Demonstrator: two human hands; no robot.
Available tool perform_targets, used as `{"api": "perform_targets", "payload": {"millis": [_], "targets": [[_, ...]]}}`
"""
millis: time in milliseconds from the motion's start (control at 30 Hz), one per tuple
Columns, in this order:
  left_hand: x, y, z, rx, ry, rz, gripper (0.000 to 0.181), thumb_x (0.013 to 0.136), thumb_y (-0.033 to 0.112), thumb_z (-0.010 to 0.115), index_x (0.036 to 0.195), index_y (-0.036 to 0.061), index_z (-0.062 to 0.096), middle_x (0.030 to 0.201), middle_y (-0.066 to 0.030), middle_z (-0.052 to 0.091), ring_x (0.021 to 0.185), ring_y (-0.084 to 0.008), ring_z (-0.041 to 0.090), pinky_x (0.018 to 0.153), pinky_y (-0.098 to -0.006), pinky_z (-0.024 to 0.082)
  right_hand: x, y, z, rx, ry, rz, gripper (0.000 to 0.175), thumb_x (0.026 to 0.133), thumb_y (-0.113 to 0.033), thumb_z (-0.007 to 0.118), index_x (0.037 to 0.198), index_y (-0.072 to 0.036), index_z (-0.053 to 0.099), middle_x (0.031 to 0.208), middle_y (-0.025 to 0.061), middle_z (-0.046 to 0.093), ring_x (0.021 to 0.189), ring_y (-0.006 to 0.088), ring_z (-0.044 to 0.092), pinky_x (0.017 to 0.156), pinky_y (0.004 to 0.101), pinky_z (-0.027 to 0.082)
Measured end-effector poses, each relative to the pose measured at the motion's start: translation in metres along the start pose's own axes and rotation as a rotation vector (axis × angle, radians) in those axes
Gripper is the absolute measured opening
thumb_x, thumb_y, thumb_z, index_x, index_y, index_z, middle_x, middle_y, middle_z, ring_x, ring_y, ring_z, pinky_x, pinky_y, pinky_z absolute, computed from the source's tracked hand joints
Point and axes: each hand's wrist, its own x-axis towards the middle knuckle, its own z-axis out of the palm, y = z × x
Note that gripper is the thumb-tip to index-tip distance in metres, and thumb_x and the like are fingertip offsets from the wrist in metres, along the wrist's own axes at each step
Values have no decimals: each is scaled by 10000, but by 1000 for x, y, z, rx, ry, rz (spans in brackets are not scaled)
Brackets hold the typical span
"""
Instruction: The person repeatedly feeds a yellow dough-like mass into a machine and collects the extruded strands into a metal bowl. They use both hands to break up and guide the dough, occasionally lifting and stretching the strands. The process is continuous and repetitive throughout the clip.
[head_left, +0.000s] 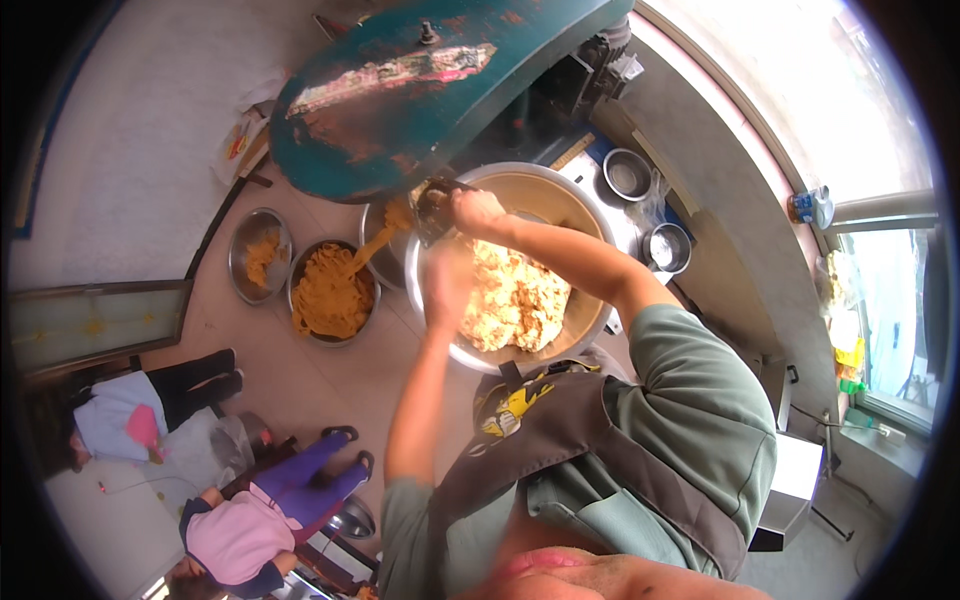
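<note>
My left hand is motion-blurred over the left side of a lumpy pale yellow dough mass. The dough sits in a large metal basin in front of me. Beside a dark metal opening on a green-painted machine, my right hand is bent in a fist shape; its fingers are partly hidden, and a grip is not clear. An orange-yellow dough strip runs from the machine's outlet side down to a metal bowl heaped with similar strips.
The green machine stands ahead, with a motor behind it. Another bowl with some dough is at far left. Two small metal bowls are at right. Two people are at lower left.
</note>
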Motion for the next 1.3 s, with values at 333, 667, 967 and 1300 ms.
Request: {"api": "perform_targets", "payload": {"millis": [333, 667, 967, 1300], "targets": [[74, 10, 26, 548, -255, 53, 536, 892, 188, 789, 1354, 17, 579, 1409, -216, 518, 1223, -425, 589, 995, -508, 534, -47, 40, -64, 53, 33, -42, 390, 1038, -367, 577, 981, 3, 686, 871, 252, 744, 841, 437, 734, 746, 534, 585], [69, -7, 107, 369, -242, -389, 526, 775, 282, 904, 1193, 68, 667, 1269, -212, 581, 1110, -402, 658, 943, -469, 563, -133, 129, -23, 37, -62, -83, 394, 1056, -307, 532, 1422, -251, 667, 982, 203, 754, 814, 386, 745, 743, 485, 622], [15, -52, 75, 258, -203, -277, 402, 763, 180, 841, 1118, 74, 683, 1094, -194, 711, 1055, -385, 684, 927, -453, 545, -127, 98, 42, -25, -327, -41, 442, 1082, -312, 463, 1495, -409, 586, 979, 183, 741, 827, 336, 750, 737, 458, 595], [-29, -40, 59, -49, -114, -348, 275, 824, 44, 744, 1070, 45, 621, 975, -162, 708, 930, -291, 692, 864, -401, 535, -111, 83, 52, -166, -358, -8, 372, 1080, -443, 484, 1342, -326, 722, 854, 129, 754, 721, 321, 744, 620, 470, 584]]}}
